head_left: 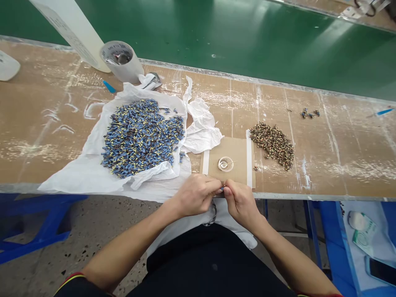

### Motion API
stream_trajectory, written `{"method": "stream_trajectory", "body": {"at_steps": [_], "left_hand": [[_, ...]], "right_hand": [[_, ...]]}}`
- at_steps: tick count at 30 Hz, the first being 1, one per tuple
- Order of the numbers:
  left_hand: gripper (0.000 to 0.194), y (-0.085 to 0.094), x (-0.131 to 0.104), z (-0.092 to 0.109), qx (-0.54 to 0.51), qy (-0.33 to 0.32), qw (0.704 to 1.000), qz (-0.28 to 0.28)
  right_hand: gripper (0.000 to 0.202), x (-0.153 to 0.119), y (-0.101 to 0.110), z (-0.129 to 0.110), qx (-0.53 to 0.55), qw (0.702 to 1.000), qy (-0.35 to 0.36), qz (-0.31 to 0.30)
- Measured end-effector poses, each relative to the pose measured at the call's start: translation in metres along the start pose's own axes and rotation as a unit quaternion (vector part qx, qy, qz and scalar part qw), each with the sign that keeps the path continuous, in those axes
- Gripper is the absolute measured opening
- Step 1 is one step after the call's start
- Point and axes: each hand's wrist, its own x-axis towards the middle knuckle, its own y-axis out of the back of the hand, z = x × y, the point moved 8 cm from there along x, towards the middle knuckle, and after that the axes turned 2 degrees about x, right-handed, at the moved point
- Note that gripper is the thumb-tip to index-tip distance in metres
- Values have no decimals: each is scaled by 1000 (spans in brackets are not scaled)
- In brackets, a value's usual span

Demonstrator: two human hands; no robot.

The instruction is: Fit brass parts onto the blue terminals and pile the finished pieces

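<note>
My left hand (pixel 201 192) and my right hand (pixel 241 201) meet at the bench's front edge, fingertips pinched together. Between them shows a bit of a small blue piece (pixel 222 188), mostly hidden by the fingers. Just beyond lies a cardboard sheet (pixel 213 165) with white tape strips, bearing a small round clear dish (pixel 225 164). To the left, a large heap of small blue, yellow and dark pieces (pixel 142 140) rests on white paper (pixel 89 171). On the right is a smaller pile of brown-gold pieces (pixel 274 144).
A tape roll (pixel 123 66) and a tall whitish container (pixel 77 35) stand at the back left. Crumpled paper (pixel 202 128) lies beside the heap. Several loose pieces (pixel 309 113) sit at the right. A phone (pixel 382 270) lies on a lower blue surface.
</note>
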Motion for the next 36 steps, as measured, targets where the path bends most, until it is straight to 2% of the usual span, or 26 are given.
{"method": "stream_trajectory", "body": {"at_steps": [5, 10, 17, 28, 36], "left_hand": [[24, 6, 2, -1, -35, -3, 999, -8], [23, 8, 6, 1, -61, -14, 997, -34], [27, 8, 7, 0, -65, -1, 997, -30], [30, 0, 2, 0, -30, -9, 999, -40], [26, -1, -2, 0, -6, -10, 999, -42]], "right_hand": [[34, 2, 1, 5, 114, 993, -28, -21], [33, 4, 8, 7, 179, 983, -40, -4], [34, 0, 9, 7, 131, 991, -18, 33], [32, 0, 1, 1, 8, 999, 32, -8], [34, 1, -4, -8, -30, 998, 55, 17]]}}
